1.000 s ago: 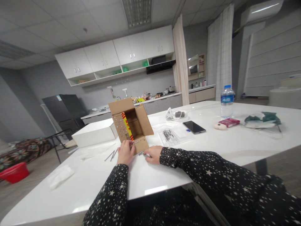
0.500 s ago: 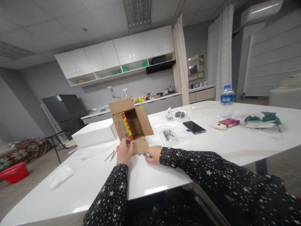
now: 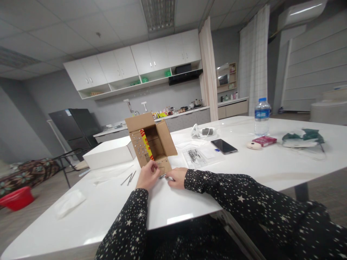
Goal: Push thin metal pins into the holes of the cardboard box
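Observation:
An open cardboard box (image 3: pixel 165 139) stands tilted on the table, its mouth toward me. Small silvery dots cover its left flap, and a yellow and red strip (image 3: pixel 146 143) runs along the opening. My left hand (image 3: pixel 148 175) is at the lower flap (image 3: pixel 166 167), thumb and fingers pinched together; what they hold is too small to make out. My right hand (image 3: pixel 177 178) rests on the table at the box's lower edge, fingers curled over small metal pieces (image 3: pixel 162 176) that show at its fingertips. Thin dark metal rods (image 3: pixel 130 177) lie left of my left hand.
A white box (image 3: pixel 108 153) stands behind on the left, near crumpled white tissue (image 3: pixel 70 203). To the right are a clear bag of metal pieces (image 3: pixel 194 156), a phone (image 3: pixel 224 146), a pink pack (image 3: pixel 264 141), a water bottle (image 3: pixel 261 117) and a dark green bundle (image 3: pixel 302 137).
My left hand has shifted right and slightly down across the lower flap, fingers still pinched. My right hand and the box have stayed in place.

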Available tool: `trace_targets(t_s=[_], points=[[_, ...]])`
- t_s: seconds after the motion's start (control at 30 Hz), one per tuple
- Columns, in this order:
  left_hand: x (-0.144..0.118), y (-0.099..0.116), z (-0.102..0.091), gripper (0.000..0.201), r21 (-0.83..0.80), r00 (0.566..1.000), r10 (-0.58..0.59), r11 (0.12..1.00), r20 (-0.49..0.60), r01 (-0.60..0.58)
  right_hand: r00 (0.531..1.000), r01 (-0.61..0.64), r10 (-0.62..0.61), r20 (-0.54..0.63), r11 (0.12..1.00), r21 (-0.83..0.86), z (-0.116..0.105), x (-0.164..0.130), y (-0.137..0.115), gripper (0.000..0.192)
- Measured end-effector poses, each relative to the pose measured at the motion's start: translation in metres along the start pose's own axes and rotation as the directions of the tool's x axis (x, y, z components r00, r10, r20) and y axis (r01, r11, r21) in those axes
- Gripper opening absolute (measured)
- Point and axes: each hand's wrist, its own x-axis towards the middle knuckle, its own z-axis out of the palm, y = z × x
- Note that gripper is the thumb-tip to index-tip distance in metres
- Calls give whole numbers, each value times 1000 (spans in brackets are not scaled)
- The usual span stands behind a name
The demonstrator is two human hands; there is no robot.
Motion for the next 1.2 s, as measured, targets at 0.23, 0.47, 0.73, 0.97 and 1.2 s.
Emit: trace_targets(t_s=[0.23, 0.47, 0.73, 0.97, 1.2], points=[[0, -2, 3, 8, 29, 990, 41, 999, 138, -46, 1000, -7, 7, 12, 1000, -3, -2, 0, -3, 36], [0, -4, 6, 8, 72, 981, 100, 991, 169, -114, 1000, -1, 1, 24, 1000, -15, -5, -3, -4, 33], [0, -6, 6, 23, 225, 998, -27, 974, 57, 13, 1000, -13, 13, 20, 1000, -2, -5, -2, -3, 35], [0, -10, 8, 40, 327, 992, -127, 938, 17, 115, 1000, -10, 10, 18, 1000, 14, -2, 0, 0, 35], [1, -9, 7, 36, 326, 992, -122, 939, 27, 107, 1000, -4, 3, 12, 1000, 6, 0, 0, 0, 36]])
